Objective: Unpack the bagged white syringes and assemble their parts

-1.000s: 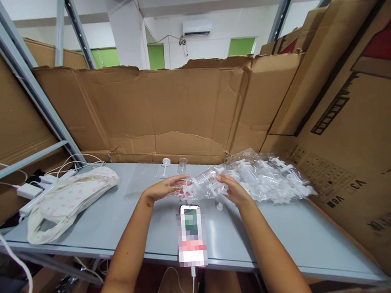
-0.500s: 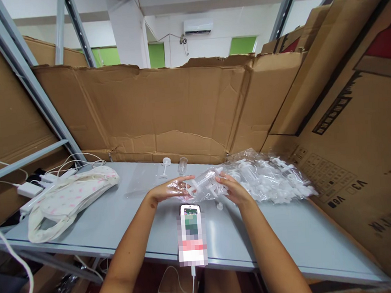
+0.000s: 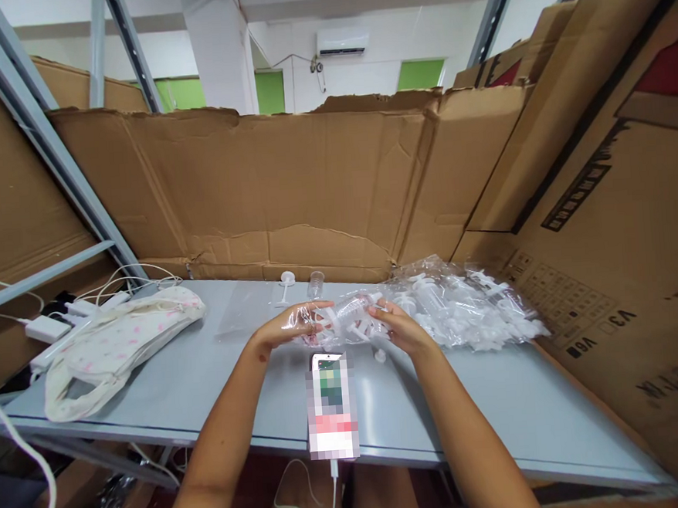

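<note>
Can see, along the right end of the grey table (image 3: 529, 403), printed cardboard (image 3: 612, 266); can read "V3" and "V6" there, not the blurrier print. Can see, nearby, a large clear bag (image 3: 477, 318) full of white plastic parts (image 3: 435, 297). Holding a smaller clear bag (image 3: 347, 328) over mid-table, just beyond the phone (image 3: 329, 363), its long axis sideways, with white pieces (image 3: 324, 326) and a clear cylinder (image 3: 353, 307) inside. Pinching its right end between thumb and fingers of the right hand (image 3: 399, 327); cupping its left end with the left hand (image 3: 289, 325), half open, fingers pointing rightward; cannot tell how firmly.
</note>
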The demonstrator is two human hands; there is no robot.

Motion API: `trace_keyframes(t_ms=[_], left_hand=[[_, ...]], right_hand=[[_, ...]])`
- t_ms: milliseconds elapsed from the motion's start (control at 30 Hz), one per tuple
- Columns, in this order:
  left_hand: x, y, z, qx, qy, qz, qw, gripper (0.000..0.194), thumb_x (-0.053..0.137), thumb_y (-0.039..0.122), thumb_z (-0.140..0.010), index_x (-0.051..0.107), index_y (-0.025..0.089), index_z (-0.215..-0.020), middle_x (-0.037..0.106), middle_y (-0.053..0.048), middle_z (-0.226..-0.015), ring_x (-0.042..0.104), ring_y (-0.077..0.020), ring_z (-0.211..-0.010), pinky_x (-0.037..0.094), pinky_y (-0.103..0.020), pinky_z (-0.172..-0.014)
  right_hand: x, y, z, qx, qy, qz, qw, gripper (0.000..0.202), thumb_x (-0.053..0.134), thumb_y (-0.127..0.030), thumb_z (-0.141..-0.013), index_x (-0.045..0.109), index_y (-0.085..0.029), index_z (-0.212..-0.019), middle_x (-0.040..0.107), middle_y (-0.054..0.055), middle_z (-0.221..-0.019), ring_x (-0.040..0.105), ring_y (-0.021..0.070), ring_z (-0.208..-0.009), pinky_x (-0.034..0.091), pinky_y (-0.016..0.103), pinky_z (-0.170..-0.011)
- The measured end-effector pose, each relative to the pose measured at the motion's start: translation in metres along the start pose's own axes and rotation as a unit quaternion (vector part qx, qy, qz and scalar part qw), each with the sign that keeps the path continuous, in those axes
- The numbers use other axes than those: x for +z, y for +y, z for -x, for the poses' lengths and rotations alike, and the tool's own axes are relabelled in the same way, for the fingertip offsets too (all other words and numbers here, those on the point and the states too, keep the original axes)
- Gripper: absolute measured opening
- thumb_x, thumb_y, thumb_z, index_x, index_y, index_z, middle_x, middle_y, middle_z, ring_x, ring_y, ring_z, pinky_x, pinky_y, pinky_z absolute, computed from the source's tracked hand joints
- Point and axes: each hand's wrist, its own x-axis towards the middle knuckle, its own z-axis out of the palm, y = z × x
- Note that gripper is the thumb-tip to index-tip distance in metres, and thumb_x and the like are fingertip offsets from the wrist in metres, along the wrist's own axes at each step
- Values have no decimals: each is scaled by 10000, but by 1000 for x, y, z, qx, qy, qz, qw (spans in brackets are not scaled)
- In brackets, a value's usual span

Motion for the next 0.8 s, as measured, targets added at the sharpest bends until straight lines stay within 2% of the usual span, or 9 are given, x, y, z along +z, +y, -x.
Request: trace_keyframes(t_ms=[100,200,367,500,600,667,800], left_hand=[[-2,1,2,-1,9,-9,1000,691,676,399,-723,431,186,-1333,622,-95,-960,540,-100,-614,451,-255,-591],[-4,4,4,7,36,-19,999,665,678,390,-719,462,177,-1311,632,-73,-895,536,-103,-615,463,-272,-611],[-7,14,10,1,141,-55,989,549,660,325,-719,541,182,-1236,604,-32,-835,542,-96,-626,499,-299,-659],[-11,21,17,25,211,-92,973,496,634,293,-708,573,177,-1187,602,-29,-819,533,-82,-583,477,-246,-578],[-14,25,25,40,257,-101,960,508,621,308,-705,563,162,-1188,621,-49,-849,538,-86,-581,456,-222,-535],[-13,26,33,41,307,-103,945,522,617,331,-705,552,157,-1192,630,-61,-878,525,-77,-553,446,-212,-507],[-9,23,53,13,400,-116,909,571,610,386,-703,517,178,-1227,643,-72,-932,483,-57,-486,383,-182,-417]], right_hand=[[0,0,0,-5,-36,-8,999,334,756,-325,-654,624,-235,-948,715,27,-883,693,200,-723,551,296,-663],[-3,-2,0,-17,-23,-21,999,326,754,-300,-656,621,-232,-947,714,29,-924,699,206,-736,556,298,-659],[-15,-10,0,-22,15,-24,999,377,739,-275,-666,611,-247,-1020,705,37,-1004,699,212,-762,564,301,-634],[-21,-15,0,-28,37,-22,999,365,721,-271,-674,626,-249,-1026,703,42,-1019,693,190,-735,552,261,-561],[-24,-17,0,-42,71,-40,996,310,701,-267,-685,643,-251,-989,713,23,-975,688,165,-712,544,239,-562],[-24,-19,0,-50,107,-56,991,254,683,-263,-691,652,-261,-943,716,5,-948,685,160,-718,544,240,-573],[-26,-21,-1,-68,188,-89,976,189,648,-280,-710,643,-279,-899,705,-11,-970,678,158,-746,531,235,-531]])
